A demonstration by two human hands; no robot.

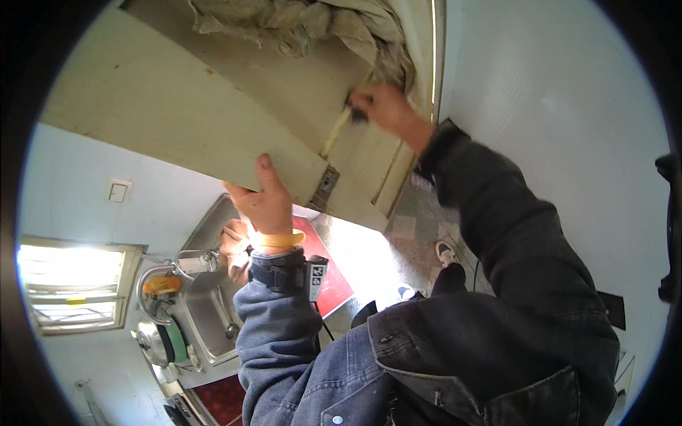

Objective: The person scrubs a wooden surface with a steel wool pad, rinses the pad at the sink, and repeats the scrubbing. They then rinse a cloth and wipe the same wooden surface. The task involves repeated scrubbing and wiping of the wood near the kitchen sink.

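My left hand (pixel 266 206) grips the lower edge of a cream-painted board (pixel 170 112), thumb on its face and fingers behind. A worn metal plate (pixel 325 186) is set at the board's right end. Higher and to the right, my right hand (pixel 388 109) is blurred, its fingers closed around a small dark object (pixel 359 113) that I cannot identify. That object is against or very close to a pale yellow strip (pixel 335 130) on the cream woodwork. Crumpled beige cloth (pixel 319 26) lies in the recess above the board.
Below left are a steel sink (pixel 205 314) with a curved faucet (pixel 141 287), a lidded pot (pixel 152 341) and a brown crumpled item (pixel 234 245). A window (pixel 74 287) and wall switch (pixel 118 190) are at left. A white wall (pixel 554 133) rises at right.
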